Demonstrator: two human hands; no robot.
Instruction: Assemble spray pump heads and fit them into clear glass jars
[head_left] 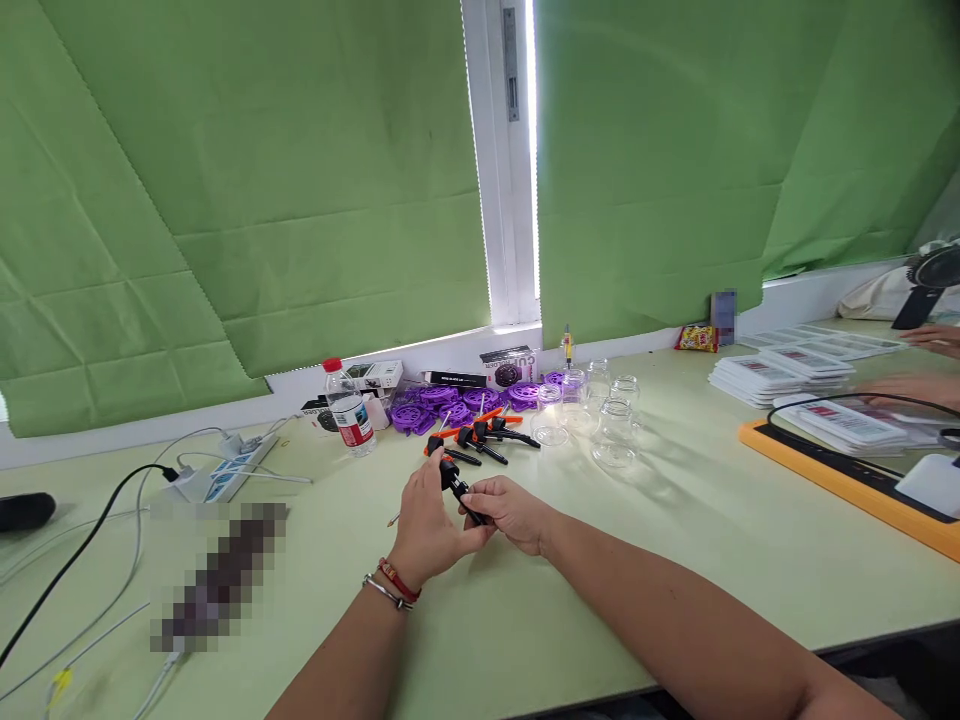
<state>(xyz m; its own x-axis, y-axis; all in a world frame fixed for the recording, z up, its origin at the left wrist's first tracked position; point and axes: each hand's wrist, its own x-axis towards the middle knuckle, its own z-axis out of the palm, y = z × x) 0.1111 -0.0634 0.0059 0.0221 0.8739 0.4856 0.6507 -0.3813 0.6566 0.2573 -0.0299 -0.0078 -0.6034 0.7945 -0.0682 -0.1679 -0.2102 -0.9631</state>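
Note:
Near the middle of the table I hold a black plastic piece [460, 489] between both hands. My left hand [429, 530] is curved around its upper end, with a red band and a metal bangle on the wrist. My right hand [517, 514] pinches the lower end between thumb and fingers. A thin rod tip pokes out left of my left hand; I cannot tell whether it belongs to the piece. Just beyond my hands lie several black-and-orange parts with metal rods [480, 436]. Behind those is a heap of purple plastic pieces [414, 412].
Several clear glass jars [616, 440] stand right of the parts, and a red-capped bottle [351, 412] stands left. A power strip [240, 466] with cables lies farther left. At right are an orange-edged device [840, 482], card stacks [780, 372] and another person's hands [937, 338].

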